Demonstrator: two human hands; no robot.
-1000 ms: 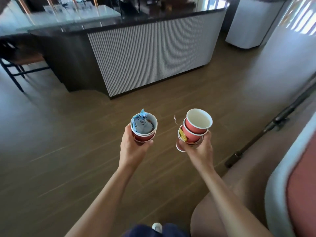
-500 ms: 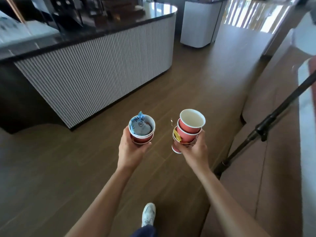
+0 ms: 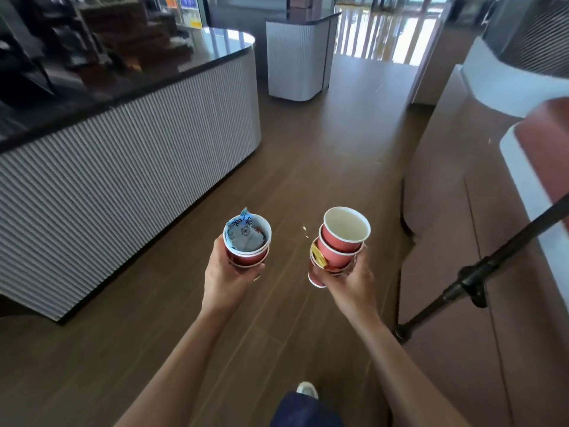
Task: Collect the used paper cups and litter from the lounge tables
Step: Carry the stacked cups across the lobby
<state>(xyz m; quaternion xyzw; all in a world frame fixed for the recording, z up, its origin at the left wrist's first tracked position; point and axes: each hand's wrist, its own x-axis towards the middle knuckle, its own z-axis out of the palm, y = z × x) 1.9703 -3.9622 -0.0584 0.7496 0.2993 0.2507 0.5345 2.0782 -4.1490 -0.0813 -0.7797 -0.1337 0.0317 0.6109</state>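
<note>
My left hand [image 3: 226,277] grips a short stack of red paper cups [image 3: 248,257] with white rims. The top cup holds a crumpled blue and grey wrapper [image 3: 244,235]. My right hand [image 3: 351,282] holds a taller, tilted stack of red paper cups [image 3: 338,245]; its top cup is empty and white inside. A yellow scrap [image 3: 317,255] is wedged between the lower cups of that stack. Both stacks are held at chest height above the wooden floor, about a hand's width apart.
A ribbed white counter with a dark glossy top [image 3: 129,149] runs along the left. A smaller ribbed white unit [image 3: 295,63] stands ahead. A brown bench seat [image 3: 455,241] and a black pole [image 3: 474,285] are on the right. Wooden floor [image 3: 323,143] stretches ahead between them.
The view has swung right and moved forward along the counter; the smaller unit and the bench now show more. Both hands keep the same hold on their cup stacks.
</note>
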